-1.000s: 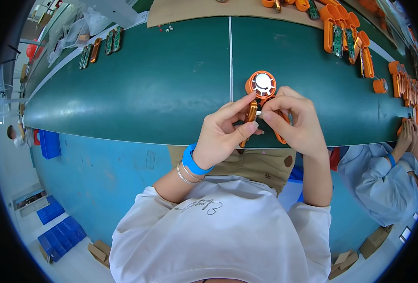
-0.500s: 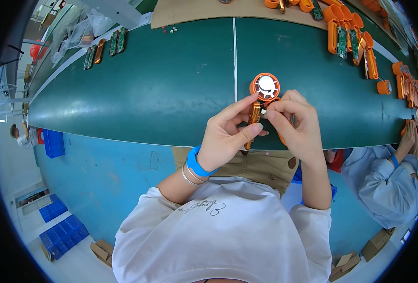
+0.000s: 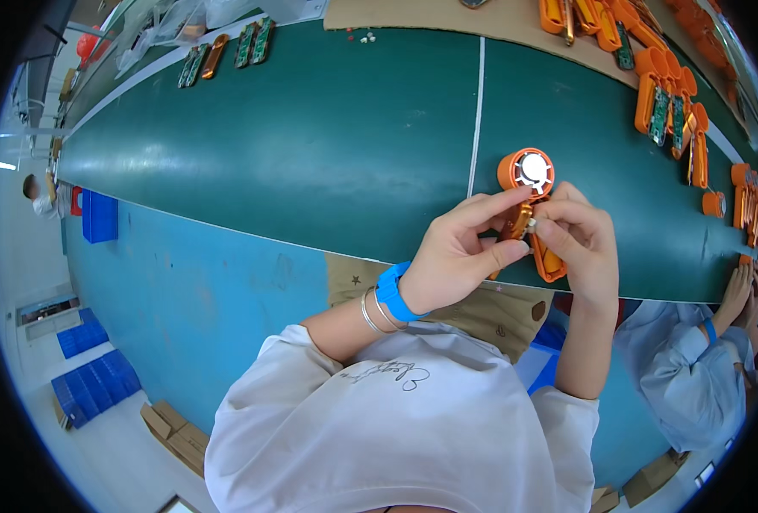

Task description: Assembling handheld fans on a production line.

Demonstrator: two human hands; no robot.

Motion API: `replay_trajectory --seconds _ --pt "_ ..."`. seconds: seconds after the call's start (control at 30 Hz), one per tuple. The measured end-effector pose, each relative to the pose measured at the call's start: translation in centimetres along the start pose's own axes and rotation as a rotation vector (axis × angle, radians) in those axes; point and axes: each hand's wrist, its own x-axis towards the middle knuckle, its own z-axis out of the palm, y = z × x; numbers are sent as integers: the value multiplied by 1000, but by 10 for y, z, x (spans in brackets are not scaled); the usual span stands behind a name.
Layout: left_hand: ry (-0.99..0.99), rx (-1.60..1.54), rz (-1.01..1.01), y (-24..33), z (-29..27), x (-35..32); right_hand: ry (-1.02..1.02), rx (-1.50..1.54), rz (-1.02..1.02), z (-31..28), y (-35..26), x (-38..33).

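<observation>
My left hand (image 3: 460, 255) is closed on a shiny copper-orange casing piece (image 3: 518, 221), held between thumb and fingers. Its index finger reaches to the rim of an orange round-headed housing (image 3: 507, 174), which carries a white disc (image 3: 533, 168) with spokes. Just right of the copper piece, my right hand (image 3: 591, 244) pinches a small white connector (image 3: 531, 225). Below these fingertips shows the hollow orange handle (image 3: 550, 263) of the housing, near the table's front edge. Fingers partly hide the wiring and the inner side of the copper piece.
On the green table (image 3: 311, 128), green circuit boards (image 3: 253, 43) and another copper casing (image 3: 215, 56) lie far left. Orange housings (image 3: 652, 64) crowd the far right beside cardboard (image 3: 447, 26). A co-worker's hands (image 3: 738, 291) work at the right edge.
The view has turned, so hands and housing appear farther right and slightly lower. More of the orange handle shows beneath my right fingers. Both hands keep their grips.
</observation>
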Motion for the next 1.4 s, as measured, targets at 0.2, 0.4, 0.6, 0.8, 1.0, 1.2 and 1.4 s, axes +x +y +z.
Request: replay_trajectory --seconds 0.2,0.4,0.6,0.8,1.0,1.2,1.4 --pt "-16 43 -10 1 -3 -1 -27 -32 6 -3 1 1" --pt "-14 75 -7 4 -2 -1 -32 -58 -7 -3 -1 2" --pt "-22 109 -3 3 -4 -1 -28 -35 -12 -2 -2 1" --pt "-16 126 23 2 -3 0 -23 -37 -8 -2 -1 1" --pt "-24 103 32 3 -3 1 -5 -35 20 -1 -3 1" --pt "-27 111 35 5 -3 1 3 -46 35 0 -3 1" --pt "-30 105 27 5 -3 2 7 -31 34 -1 -1 1"
